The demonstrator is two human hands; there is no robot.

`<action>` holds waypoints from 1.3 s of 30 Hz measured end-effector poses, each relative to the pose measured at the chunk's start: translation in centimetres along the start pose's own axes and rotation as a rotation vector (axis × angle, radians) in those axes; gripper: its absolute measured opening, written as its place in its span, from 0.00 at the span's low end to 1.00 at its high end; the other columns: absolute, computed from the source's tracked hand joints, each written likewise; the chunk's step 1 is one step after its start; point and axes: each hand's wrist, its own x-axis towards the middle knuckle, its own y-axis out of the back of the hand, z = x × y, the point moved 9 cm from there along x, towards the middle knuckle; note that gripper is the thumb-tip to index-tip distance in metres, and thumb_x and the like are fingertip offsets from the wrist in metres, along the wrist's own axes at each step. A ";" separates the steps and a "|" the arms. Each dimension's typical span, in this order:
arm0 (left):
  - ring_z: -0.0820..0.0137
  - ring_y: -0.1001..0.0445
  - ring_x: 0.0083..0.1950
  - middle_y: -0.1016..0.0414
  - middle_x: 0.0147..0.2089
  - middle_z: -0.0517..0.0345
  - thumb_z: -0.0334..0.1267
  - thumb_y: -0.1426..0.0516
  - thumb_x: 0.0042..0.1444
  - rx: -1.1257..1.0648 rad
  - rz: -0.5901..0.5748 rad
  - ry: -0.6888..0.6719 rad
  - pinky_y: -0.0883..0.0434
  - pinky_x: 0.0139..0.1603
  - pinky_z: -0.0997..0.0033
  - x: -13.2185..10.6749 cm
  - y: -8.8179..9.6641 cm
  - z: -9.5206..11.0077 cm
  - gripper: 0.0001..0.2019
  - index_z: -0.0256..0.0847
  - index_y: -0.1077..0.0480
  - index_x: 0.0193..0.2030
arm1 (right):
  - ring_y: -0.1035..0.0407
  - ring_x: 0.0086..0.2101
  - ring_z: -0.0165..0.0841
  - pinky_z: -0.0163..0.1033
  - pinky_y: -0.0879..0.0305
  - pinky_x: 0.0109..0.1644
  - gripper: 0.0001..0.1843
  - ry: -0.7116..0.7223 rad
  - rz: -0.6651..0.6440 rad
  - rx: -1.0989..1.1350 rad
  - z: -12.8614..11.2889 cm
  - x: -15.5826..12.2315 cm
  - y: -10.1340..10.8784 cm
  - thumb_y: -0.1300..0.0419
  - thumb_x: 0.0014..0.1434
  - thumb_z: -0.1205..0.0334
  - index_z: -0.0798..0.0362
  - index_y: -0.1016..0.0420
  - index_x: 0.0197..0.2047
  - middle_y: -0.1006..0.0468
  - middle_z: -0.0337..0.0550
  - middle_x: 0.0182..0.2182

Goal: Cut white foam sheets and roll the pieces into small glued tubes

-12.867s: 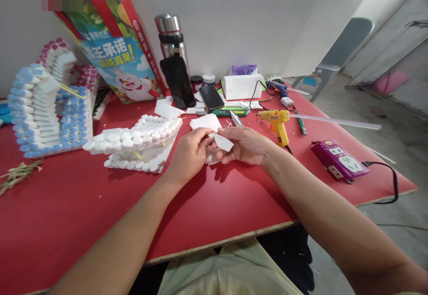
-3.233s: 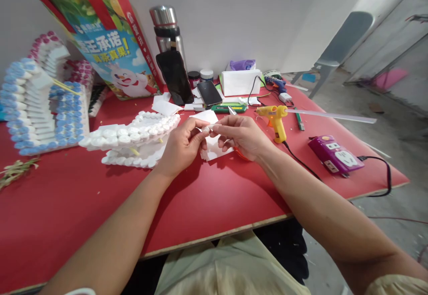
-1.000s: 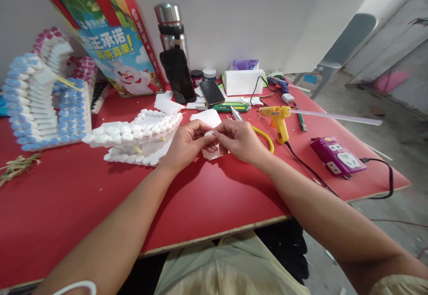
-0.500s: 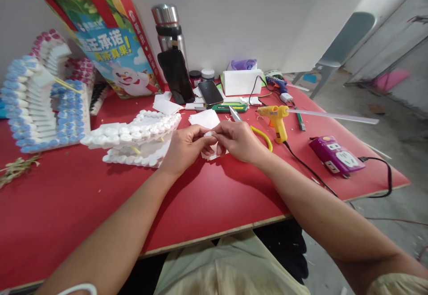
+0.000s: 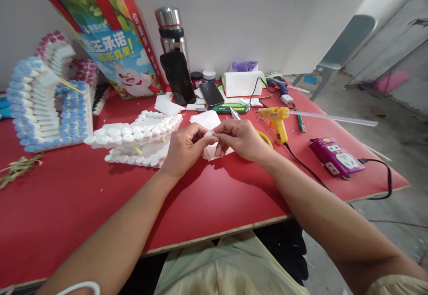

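Between my fingertips is a small white piece of paper (image 5: 209,133), pinched from both sides and partly hidden by the fingers. My left hand (image 5: 187,145) grips it between thumb and forefinger. My right hand (image 5: 241,139) meets it from the other side, fingers closed on it too. Under and behind the hands lie white paper sheets (image 5: 205,119). To the left stands a white curved model (image 5: 129,137) built of rolled paper pieces in two tiers with yellow sticks between. Scissors (image 5: 235,113) with yellow handles lie behind my right hand, partly covered by it.
A yellow glue gun (image 5: 277,123) with a long clear stick and a purple power strip (image 5: 337,157) are on the right. Behind are phones (image 5: 177,79), a steel flask (image 5: 168,18), a cutter (image 5: 230,108) and a printed bag (image 5: 117,54). A blue-and-white paper model (image 5: 26,108) stands left.
The fingers of both hands have shifted slightly around the small white paper piece. My right hand now covers more of the scissors' yellow handles. The view has moved a little.
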 end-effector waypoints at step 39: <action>0.78 0.29 0.25 0.26 0.31 0.56 0.37 0.33 0.54 -0.936 -0.182 0.432 0.31 0.24 0.81 0.5 -3.0 -3.1 0.09 0.32 0.24 0.33 | 0.33 0.17 0.24 0.32 0.37 0.20 0.12 0.144 0.285 -0.054 -0.1 0.1 1.6 0.37 0.61 0.58 0.56 0.24 0.45 0.25 0.35 0.27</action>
